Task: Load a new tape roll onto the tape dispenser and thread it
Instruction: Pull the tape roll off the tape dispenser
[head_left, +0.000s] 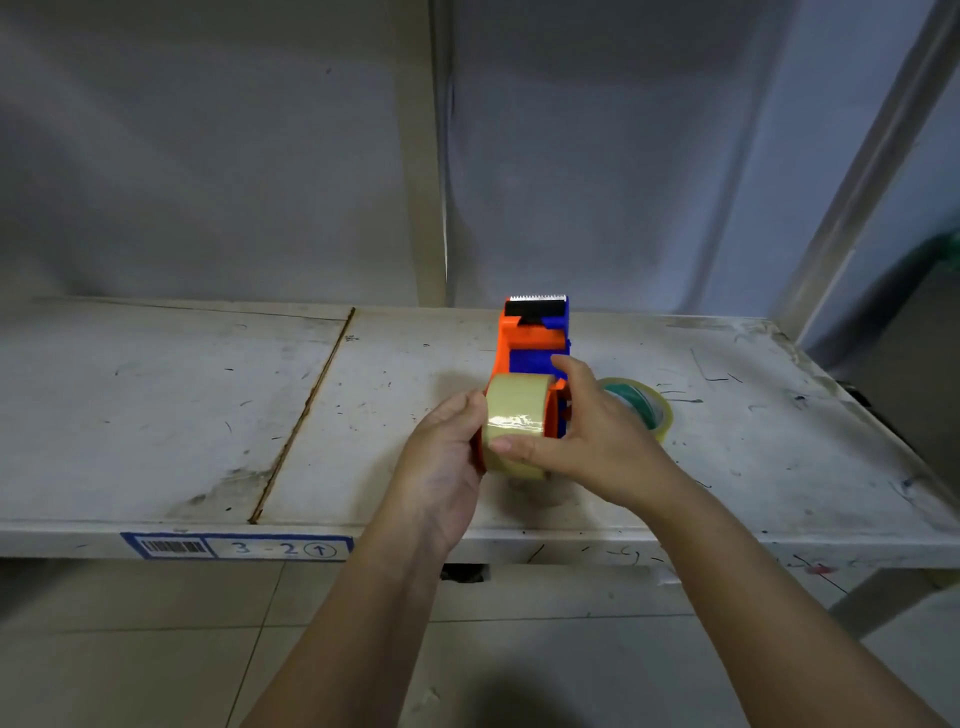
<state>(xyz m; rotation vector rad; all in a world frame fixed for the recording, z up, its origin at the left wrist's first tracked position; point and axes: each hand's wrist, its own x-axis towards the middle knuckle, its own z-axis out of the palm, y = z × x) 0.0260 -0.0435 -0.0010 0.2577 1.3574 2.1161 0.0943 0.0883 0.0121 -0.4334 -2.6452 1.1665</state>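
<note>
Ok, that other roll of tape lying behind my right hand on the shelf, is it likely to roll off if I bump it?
Probably not. The spare roll seems to lie flat on the shelf, so it should slide rather than roll. It looks like a thin ring with a wide hollow core, so likely light and easily nudged by your right hand.

We see the left half of the shelf (156, 405) bare, wide open for a hand up to the seam. Mid-shelf is blocked: the tape dispenser (535, 343) stands with its toothed blade up at the far end, tape roll (517, 415) at its near end. Left hand (441, 457) and right hand (592, 431) close both flanks of the roll. Just right, behind the right hand, a second tape roll (652, 405) lies flat. Far right of the shelf is open. The upright post (423, 156) stands behind.
</note>
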